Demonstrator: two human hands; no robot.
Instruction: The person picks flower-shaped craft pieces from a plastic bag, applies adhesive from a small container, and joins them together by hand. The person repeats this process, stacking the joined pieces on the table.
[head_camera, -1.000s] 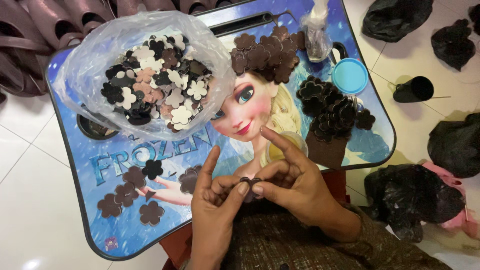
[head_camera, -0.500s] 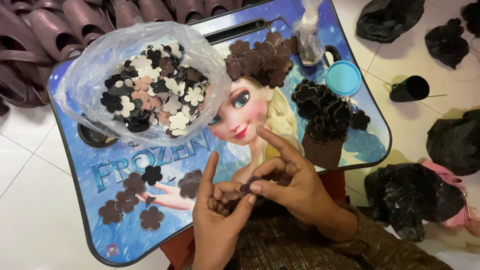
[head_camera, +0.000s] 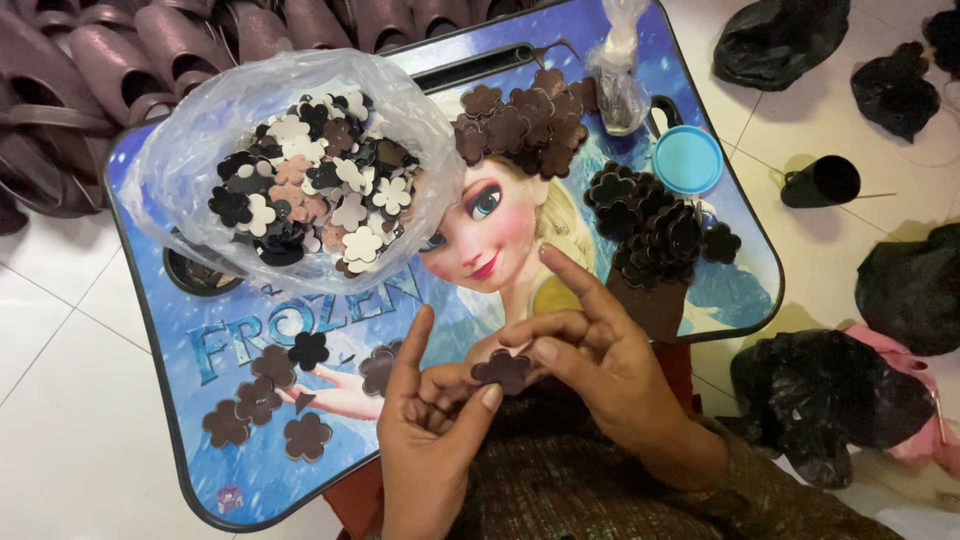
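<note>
We see a small blue lap table (head_camera: 240, 440) with a printed cartoon figure, standing on a white tiled floor (head_camera: 60, 400). On it lie a clear plastic bag (head_camera: 190, 170) of brown, black and cream flower cutouts (head_camera: 310, 205), two heaps of dark brown flowers (head_camera: 520, 125) (head_camera: 655, 225), a few loose brown flowers (head_camera: 265, 400) near the front edge, a round light-blue lid (head_camera: 687, 160) and a small knotted clear bag (head_camera: 620, 85). Black plastic bags (head_camera: 830, 395) lie on the floor to the table's right.

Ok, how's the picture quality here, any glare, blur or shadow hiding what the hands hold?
Head view: sharp, evenly lit. Soft glare on the clear bag; faint shadows on the floor tiles. The flower pinched between the left hand and right hand is in focus, only slightly soft at the edges.
</note>
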